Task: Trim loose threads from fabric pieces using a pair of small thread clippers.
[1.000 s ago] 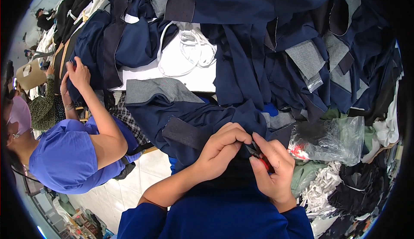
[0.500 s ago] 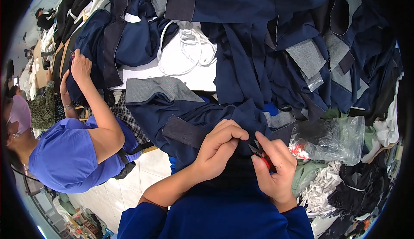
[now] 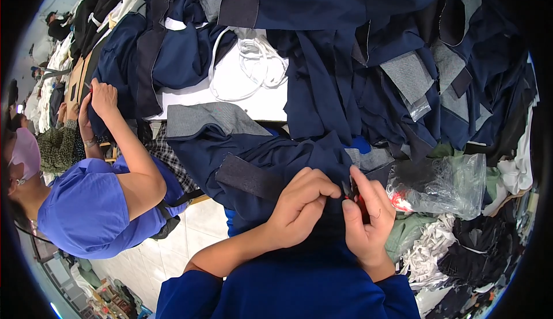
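In my right hand [image 3: 368, 221] is a pair of thread snips [image 3: 360, 202] with red grips, the fingers closed around it. Its dark blades point away from me, close to the fingertips of my left hand [image 3: 302, 207]. The left thumb and forefinger are pinched together; what lies between them is too small to make out. Under and beyond both hands spreads a navy garment [image 3: 299, 152] with a dark strip [image 3: 247, 178] and a grey piece [image 3: 213, 117] on it.
More navy garments [image 3: 322, 83] cover the table, around a coiled white cord [image 3: 247, 68]. A clear plastic bag [image 3: 455, 189] lies right of my hands, above white scraps [image 3: 429, 250] and black scraps [image 3: 478, 250]. At left, a person in a purple shirt [image 3: 86, 207] handles navy cloth.
My left fingertips have shifted slightly right, nearer the snips. The snips have turned to point more straight ahead. The other person's hands have come closer together.
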A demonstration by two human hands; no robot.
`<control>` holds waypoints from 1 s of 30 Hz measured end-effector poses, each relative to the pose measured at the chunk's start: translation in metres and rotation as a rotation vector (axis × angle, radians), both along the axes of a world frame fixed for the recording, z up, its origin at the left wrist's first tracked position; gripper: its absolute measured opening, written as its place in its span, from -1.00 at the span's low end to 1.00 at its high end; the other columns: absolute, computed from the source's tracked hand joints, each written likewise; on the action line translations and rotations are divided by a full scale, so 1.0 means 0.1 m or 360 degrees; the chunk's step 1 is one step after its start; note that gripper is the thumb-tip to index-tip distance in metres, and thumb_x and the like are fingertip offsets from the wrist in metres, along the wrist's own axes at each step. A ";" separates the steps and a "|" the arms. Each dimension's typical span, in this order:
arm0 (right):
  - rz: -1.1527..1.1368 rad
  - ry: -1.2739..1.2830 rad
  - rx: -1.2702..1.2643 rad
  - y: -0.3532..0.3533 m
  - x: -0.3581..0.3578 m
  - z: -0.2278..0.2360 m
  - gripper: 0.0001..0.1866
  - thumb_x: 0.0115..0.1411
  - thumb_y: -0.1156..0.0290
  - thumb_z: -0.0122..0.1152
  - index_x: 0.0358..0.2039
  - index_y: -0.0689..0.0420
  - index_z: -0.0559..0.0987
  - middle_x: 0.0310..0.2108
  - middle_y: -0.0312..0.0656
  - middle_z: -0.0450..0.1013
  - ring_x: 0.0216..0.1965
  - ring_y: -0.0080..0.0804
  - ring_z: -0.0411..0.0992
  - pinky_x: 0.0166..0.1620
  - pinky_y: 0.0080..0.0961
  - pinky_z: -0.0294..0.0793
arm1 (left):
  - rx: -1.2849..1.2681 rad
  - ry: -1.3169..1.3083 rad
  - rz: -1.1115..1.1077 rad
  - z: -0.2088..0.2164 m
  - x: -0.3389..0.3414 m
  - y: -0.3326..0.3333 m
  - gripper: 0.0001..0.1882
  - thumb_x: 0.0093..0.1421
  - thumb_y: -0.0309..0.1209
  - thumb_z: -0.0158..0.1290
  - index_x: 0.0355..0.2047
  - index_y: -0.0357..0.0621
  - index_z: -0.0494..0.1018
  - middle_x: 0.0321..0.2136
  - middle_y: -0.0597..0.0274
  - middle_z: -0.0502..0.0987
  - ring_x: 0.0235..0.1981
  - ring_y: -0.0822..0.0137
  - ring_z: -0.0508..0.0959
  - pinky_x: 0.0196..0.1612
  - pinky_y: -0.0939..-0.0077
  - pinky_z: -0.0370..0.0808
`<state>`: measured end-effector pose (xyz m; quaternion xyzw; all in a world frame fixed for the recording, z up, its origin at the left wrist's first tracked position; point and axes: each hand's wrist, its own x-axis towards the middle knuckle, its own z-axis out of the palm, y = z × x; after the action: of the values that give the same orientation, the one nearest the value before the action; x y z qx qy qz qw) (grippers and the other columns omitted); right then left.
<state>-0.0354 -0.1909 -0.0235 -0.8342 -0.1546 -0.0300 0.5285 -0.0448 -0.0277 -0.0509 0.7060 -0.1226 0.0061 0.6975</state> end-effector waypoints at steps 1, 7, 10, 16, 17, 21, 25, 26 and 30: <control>-0.0032 0.0065 0.0034 0.00 0.02 0.01 -0.55 0.02 0.62 0.22 0.00 0.30 0.49 -0.52 -0.20 0.36 -0.53 -0.53 0.32 -0.46 -0.66 0.31 | -0.0008 0.0037 -0.0062 0.00 -0.01 -0.01 -0.80 0.07 -0.68 -0.17 -0.33 -0.32 0.42 -0.43 0.14 0.40 -0.37 0.25 0.36 -0.24 0.50 0.27; 0.0003 0.0112 0.0118 -0.05 0.02 0.04 -0.58 0.04 0.59 0.22 -0.02 0.30 0.51 -0.51 -0.20 0.38 -0.53 -0.58 0.31 -0.47 -0.69 0.28 | -0.0749 0.0622 -0.0032 -0.08 -0.03 0.01 -0.81 0.12 -0.63 -0.25 -0.32 -0.32 0.38 -0.35 0.25 0.33 -0.33 0.44 0.30 -0.22 0.63 0.21; 0.0123 0.0081 0.0067 -0.04 0.01 0.04 -0.60 -0.01 0.60 0.25 -0.08 0.28 0.55 -0.55 -0.21 0.38 -0.64 -0.57 0.29 -0.56 -0.72 0.27 | -0.0819 0.0634 -0.0058 -0.10 -0.01 0.03 -0.80 0.13 -0.62 -0.27 -0.32 -0.32 0.36 -0.34 0.27 0.32 -0.33 0.48 0.28 -0.21 0.66 0.20; 0.0165 0.0076 -0.0020 -0.01 0.02 0.09 -0.60 -0.04 0.61 0.26 -0.11 0.27 0.56 -0.54 -0.18 0.40 -0.64 -0.52 0.38 -0.57 -0.66 0.34 | -0.0787 0.0526 -0.0067 -0.12 0.00 0.04 -0.80 0.12 -0.63 -0.26 -0.33 -0.32 0.38 -0.37 0.25 0.33 -0.33 0.44 0.30 -0.20 0.64 0.21; 0.0164 0.0077 -0.0020 -0.01 0.02 0.08 -0.60 -0.04 0.61 0.26 -0.11 0.27 0.56 -0.54 -0.18 0.40 -0.64 -0.52 0.38 -0.57 -0.66 0.34 | -0.0772 0.0481 -0.0078 -0.13 0.00 0.04 -0.80 0.12 -0.63 -0.25 -0.33 -0.32 0.38 -0.37 0.24 0.34 -0.33 0.43 0.30 -0.20 0.63 0.21; 0.0157 0.0053 -0.0053 -0.01 0.02 0.08 -0.60 -0.04 0.61 0.27 -0.11 0.27 0.56 -0.54 -0.18 0.41 -0.63 -0.50 0.39 -0.56 -0.66 0.35 | -0.0691 0.0464 -0.0043 -0.12 -0.01 0.05 -0.79 0.11 -0.64 -0.24 -0.33 -0.32 0.40 -0.37 0.23 0.35 -0.33 0.42 0.31 -0.21 0.61 0.22; 0.0150 0.0050 -0.0066 -0.02 0.02 0.09 -0.61 -0.04 0.61 0.27 -0.11 0.27 0.56 -0.53 -0.18 0.41 -0.63 -0.50 0.39 -0.55 -0.66 0.36 | -0.0602 0.0410 -0.0023 -0.09 0.01 0.06 -0.79 0.10 -0.65 -0.23 -0.34 -0.33 0.41 -0.38 0.22 0.36 -0.32 0.40 0.32 -0.22 0.59 0.23; 0.0149 0.0051 -0.0066 -0.02 0.02 0.09 -0.61 -0.04 0.61 0.27 -0.11 0.27 0.56 -0.53 -0.18 0.41 -0.63 -0.50 0.39 -0.55 -0.66 0.36 | -0.0601 0.0421 -0.0022 -0.08 0.00 0.06 -0.79 0.10 -0.65 -0.23 -0.34 -0.33 0.42 -0.38 0.22 0.37 -0.32 0.40 0.32 -0.22 0.59 0.23; 0.0147 0.0040 -0.0060 -0.02 0.02 0.09 -0.60 -0.04 0.61 0.26 -0.11 0.27 0.56 -0.54 -0.18 0.41 -0.62 -0.50 0.39 -0.54 -0.65 0.37 | -0.0596 0.0464 0.0001 -0.06 0.00 0.05 -0.79 0.10 -0.65 -0.23 -0.34 -0.33 0.42 -0.38 0.22 0.37 -0.32 0.40 0.33 -0.22 0.59 0.23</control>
<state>-0.0339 -0.1931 -0.0144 -0.8364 -0.1868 0.0078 0.5153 -0.0447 -0.0225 -0.0571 0.5578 -0.0169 -0.0730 0.8266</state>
